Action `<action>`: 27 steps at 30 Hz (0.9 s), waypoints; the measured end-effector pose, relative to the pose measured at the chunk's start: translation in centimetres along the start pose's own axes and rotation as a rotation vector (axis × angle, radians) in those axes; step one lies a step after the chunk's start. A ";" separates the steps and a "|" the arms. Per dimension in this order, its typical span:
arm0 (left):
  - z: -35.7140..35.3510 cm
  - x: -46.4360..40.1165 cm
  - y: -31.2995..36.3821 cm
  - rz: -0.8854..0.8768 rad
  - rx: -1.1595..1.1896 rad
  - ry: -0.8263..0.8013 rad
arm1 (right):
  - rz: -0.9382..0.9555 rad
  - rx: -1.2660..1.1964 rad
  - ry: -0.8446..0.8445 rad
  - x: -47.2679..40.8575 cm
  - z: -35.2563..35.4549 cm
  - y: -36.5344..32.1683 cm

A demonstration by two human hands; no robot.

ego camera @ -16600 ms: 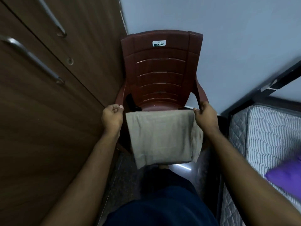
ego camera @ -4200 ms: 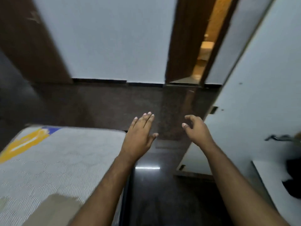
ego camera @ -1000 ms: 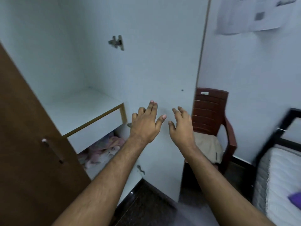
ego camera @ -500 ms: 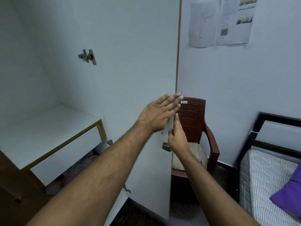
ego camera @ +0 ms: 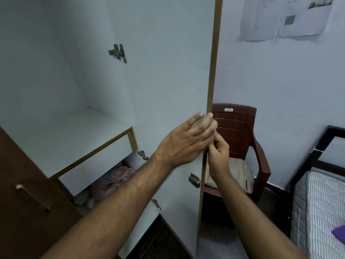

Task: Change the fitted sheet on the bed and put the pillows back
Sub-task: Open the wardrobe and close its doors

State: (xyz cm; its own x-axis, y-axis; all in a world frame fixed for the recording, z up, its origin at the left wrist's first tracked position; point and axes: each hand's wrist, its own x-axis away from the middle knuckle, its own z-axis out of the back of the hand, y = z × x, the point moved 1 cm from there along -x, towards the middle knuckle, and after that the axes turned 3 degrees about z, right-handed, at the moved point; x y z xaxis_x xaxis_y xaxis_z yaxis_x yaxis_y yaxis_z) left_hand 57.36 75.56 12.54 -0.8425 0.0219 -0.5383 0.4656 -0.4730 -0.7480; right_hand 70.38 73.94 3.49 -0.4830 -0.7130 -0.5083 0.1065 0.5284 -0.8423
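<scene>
A folded beige sheet [ego camera: 240, 174] lies on the seat of a maroon plastic chair [ego camera: 240, 126] by the wall. The bare striped mattress [ego camera: 324, 202] shows at the lower right, with a corner of a purple pillow [ego camera: 338, 233] on it. I stand at an open white wardrobe door [ego camera: 168, 81]. My left hand [ego camera: 186, 143] reaches across it, fingers nearly straight, fingertips touching its brown front edge. My right hand [ego camera: 218, 154] is just behind that edge with its fingers curled onto it, its fingertips partly hidden by my left hand.
Inside the wardrobe are a white shelf [ego camera: 71, 139] and crumpled pinkish clothes [ego camera: 112, 181] beneath it. A brown wardrobe door [ego camera: 28, 212] with a metal handle stands at the left. The black bed frame [ego camera: 317, 156] rises behind the mattress. Papers [ego camera: 280, 17] hang on the wall.
I have stepped closer to the wardrobe door. My left hand has slid up to its front edge, and my right hand's fingers, straight before, have curled onto that edge.
</scene>
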 end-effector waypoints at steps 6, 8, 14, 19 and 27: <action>4.3 8.2 -1.7 0.128 -0.043 0.053 | 0.097 0.015 -0.151 5.2 -4.9 -1.9; 6.0 11.1 -2.2 0.181 -0.069 0.011 | 0.123 0.037 -0.159 7.1 -7.4 -2.7; 11.1 19.2 -3.7 0.398 -0.181 -0.167 | 0.228 0.105 -0.310 10.3 -15.2 -4.1; 13.9 25.7 -6.4 0.560 -0.261 -0.382 | 0.118 -0.001 -0.553 12.1 -22.0 -3.5; 14.4 31.7 -10.6 0.667 -0.354 -0.704 | 0.069 -0.020 -0.744 13.1 -29.6 -2.8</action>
State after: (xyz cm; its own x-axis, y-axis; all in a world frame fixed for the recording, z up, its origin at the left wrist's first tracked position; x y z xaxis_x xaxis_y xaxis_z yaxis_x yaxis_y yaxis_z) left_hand 21.83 68.59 9.01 -0.2979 -0.7241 -0.6220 0.8536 0.0896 -0.5131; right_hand 38.01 76.77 4.51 0.2404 -0.7977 -0.5531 0.0957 0.5865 -0.8043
